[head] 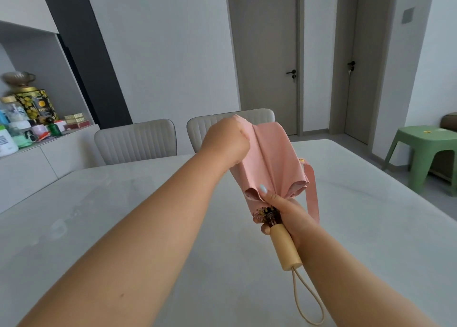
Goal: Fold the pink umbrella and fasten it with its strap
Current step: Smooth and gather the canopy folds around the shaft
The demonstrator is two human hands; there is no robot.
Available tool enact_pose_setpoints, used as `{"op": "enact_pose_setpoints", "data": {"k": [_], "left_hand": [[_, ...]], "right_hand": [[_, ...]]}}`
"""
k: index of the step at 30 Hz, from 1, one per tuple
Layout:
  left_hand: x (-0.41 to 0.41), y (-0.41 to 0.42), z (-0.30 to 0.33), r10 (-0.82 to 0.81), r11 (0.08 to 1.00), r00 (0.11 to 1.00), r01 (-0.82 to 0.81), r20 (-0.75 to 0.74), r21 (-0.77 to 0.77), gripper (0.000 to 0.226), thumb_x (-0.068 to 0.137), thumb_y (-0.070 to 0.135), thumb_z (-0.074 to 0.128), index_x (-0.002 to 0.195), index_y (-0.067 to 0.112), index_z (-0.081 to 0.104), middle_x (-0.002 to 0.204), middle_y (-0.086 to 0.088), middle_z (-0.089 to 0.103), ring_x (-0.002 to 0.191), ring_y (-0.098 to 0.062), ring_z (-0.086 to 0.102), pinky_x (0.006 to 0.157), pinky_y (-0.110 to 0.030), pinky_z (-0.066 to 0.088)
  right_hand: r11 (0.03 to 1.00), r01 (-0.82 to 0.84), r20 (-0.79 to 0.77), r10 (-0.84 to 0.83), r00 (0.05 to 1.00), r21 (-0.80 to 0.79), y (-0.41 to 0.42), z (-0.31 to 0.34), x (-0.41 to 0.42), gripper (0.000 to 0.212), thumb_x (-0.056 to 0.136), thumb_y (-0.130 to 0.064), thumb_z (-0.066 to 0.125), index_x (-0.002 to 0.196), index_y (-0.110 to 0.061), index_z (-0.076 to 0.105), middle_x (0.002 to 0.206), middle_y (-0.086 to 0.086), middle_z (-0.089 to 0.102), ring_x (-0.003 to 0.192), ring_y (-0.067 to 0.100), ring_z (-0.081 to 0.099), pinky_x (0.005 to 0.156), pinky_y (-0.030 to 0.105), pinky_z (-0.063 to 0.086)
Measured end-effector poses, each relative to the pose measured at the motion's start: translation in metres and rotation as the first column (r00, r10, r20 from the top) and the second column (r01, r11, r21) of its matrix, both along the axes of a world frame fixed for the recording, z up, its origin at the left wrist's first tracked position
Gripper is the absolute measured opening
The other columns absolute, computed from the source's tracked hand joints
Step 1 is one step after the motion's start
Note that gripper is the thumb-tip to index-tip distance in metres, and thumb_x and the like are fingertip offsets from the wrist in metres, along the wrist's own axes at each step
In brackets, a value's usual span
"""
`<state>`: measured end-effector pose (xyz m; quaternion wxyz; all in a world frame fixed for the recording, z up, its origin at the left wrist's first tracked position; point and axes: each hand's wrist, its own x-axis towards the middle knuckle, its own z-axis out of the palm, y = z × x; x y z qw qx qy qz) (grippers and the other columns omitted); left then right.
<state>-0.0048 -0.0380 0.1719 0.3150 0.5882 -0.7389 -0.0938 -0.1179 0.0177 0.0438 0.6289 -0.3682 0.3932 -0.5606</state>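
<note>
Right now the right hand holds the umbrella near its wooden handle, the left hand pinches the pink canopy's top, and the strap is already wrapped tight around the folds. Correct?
Not quite. In the head view the strap hangs loose on the right side of the pink canopy, not wrapped. The rest holds: the right hand holds the umbrella near the wooden handle, and the left hand pinches the canopy's top.

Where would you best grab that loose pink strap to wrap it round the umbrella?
Probably near its free end by the gold snap, coming from the right side. The strap hangs loose along the right of the pink umbrella, clear of the left hand pinching the canopy and the right hand at the handle.
</note>
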Motion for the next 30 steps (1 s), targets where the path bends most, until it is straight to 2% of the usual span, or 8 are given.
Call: {"op": "enact_pose_setpoints", "data": {"k": [4,9,12,14,17,19,21,30], "left_hand": [[0.014,-0.008,-0.032,0.012,1.0,0.934,-0.009,-0.358,0.01,0.043,0.084,-0.005,0.042,0.106,0.025,0.064,0.112,-0.003,0.064,0.095,-0.024,0.064,0.073,-0.032,0.053],[0.015,-0.002,-0.063,0.04,0.992,0.798,0.04,-0.602,0.12,0.038,0.091,-0.004,0.041,0.107,0.027,0.054,0.101,-0.001,0.062,0.095,-0.023,0.065,0.083,-0.042,0.056],[0.016,-0.012,-0.047,0.078,0.991,0.801,0.002,-0.594,0.133,0.034,0.084,0.012,0.047,0.116,0.027,0.046,0.104,-0.003,0.061,0.091,-0.026,0.064,0.083,-0.042,0.056],[0.014,-0.02,-0.028,0.126,0.989,0.799,-0.057,-0.588,0.134,0.055,0.076,0.034,0.05,0.126,0.012,0.046,0.111,-0.017,0.063,0.088,-0.028,0.063,0.085,-0.048,0.056],[0.011,-0.032,-0.004,0.185,0.982,0.824,-0.13,-0.535,0.14,0.063,0.086,0.054,0.048,0.117,0.0,0.05,0.098,-0.013,0.064,0.08,-0.026,0.063,0.085,-0.042,0.056],[0.011,-0.041,0.004,0.229,0.973,0.886,-0.198,-0.402,0.117,0.05,0.097,0.05,0.039,0.102,0.003,0.057,0.089,-0.007,0.062,0.078,-0.026,0.062,0.081,-0.032,0.051],[0.011,-0.049,0.005,0.257,0.966,0.91,-0.253,-0.326,0.054,0.046,0.102,0.04,0.037,0.107,0.0,0.06,0.102,-0.013,0.065,0.089,-0.032,0.061,0.074,-0.031,0.045],[0.011,-0.055,-0.024,0.309,0.942,0.877,-0.334,-0.368,-0.004,0.04,0.104,0.027,0.027,0.12,0.0,0.052,0.125,-0.016,0.06,0.112,-0.034,0.056,0.079,-0.032,0.036]], "right_hand": [[0.999,0.024,0.093,-0.022,0.995,-0.022,-0.002,0.001,-0.003,0.052,0.072,-0.044,0.071,0.101,-0.003,0.062,0.082,0.016,0.063,0.055,0.019,0.057,0.037,0.023,0.041],[0.998,0.018,0.057,-0.015,0.998,-0.061,0.002,0.003,-0.005,0.019,0.078,-0.013,0.071,0.088,0.0,0.061,0.063,0.012,0.064,0.052,0.02,0.057,0.035,0.021,0.04],[0.998,0.014,0.029,-0.012,0.999,-0.064,0.003,0.003,-0.004,0.021,0.074,-0.01,0.075,0.087,-0.001,0.062,0.063,0.011,0.063,0.053,0.019,0.057,0.036,0.022,0.041],[0.997,0.004,0.009,-0.003,1.0,-0.077,0.003,0.004,-0.003,0.025,0.07,-0.01,0.077,0.088,-0.001,0.061,0.062,0.01,0.062,0.052,0.019,0.057,0.037,0.023,0.041],[0.996,-0.008,-0.009,0.007,1.0,-0.087,0.004,0.004,-0.002,0.028,0.067,-0.01,0.077,0.087,0.0,0.061,0.061,0.011,0.063,0.051,0.019,0.057,0.037,0.023,0.041],[0.995,-0.017,-0.02,0.015,1.0,-0.103,0.005,0.004,-0.001,0.03,0.063,-0.013,0.076,0.086,0.0,0.061,0.062,0.012,0.063,0.051,0.019,0.057,0.037,0.023,0.041],[0.992,-0.034,-0.023,0.031,0.999,-0.123,0.006,0.004,0.0,0.029,0.063,-0.013,0.075,0.085,0.001,0.061,0.062,0.012,0.062,0.052,0.019,0.056,0.037,0.024,0.041],[0.984,-0.07,-0.041,0.065,0.997,-0.165,0.006,0.003,-0.001,0.022,0.063,-0.007,0.071,0.08,0.001,0.061,0.061,0.014,0.061,0.048,0.023,0.051,0.038,0.024,0.041]]}}
